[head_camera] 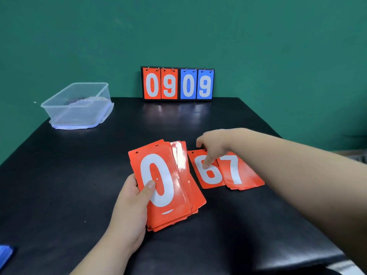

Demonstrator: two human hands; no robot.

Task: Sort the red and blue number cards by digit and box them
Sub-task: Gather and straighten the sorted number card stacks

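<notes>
Right, the left hand (131,205) is gripping a thick red stack (168,187) well in front of the scoreboard (177,84). The thumb is clamping down across the white 0 on top, and the other fingers are hiding behind the cards. It is holding them tilted up, I'd judge so the top digit is reading at a glance. The stack is fanning loose at its right edge, so a card could be slipping out.

Now the right hand (214,147) is reaching across, in front of the scoreboard and a little to its right. Its grip is apart, closed round nothing, with one straight fingertip pressing on the 6 card (208,175) to seat it flat on the black bench (79,175). That card is lying edge to edge with the 7 pile (242,171), which is showing several card edges underneath. They seem to be building piles digit by digit, side by side.

The right forearm is crossing over the far corner of the 7 pile and hiding it. The scoreboard itself is standing against the green wall at the back of the bench, showing 09 in red and 09 in blue. Left of the scoreboard, at the bench corner, the clear box (77,106) is waiting on its lid (59,126), well apart from both hands. Some blue cards (6,253) are peeking in at the near left edge, farthest from the scoreboard, so boxing looks a long way off.
</notes>
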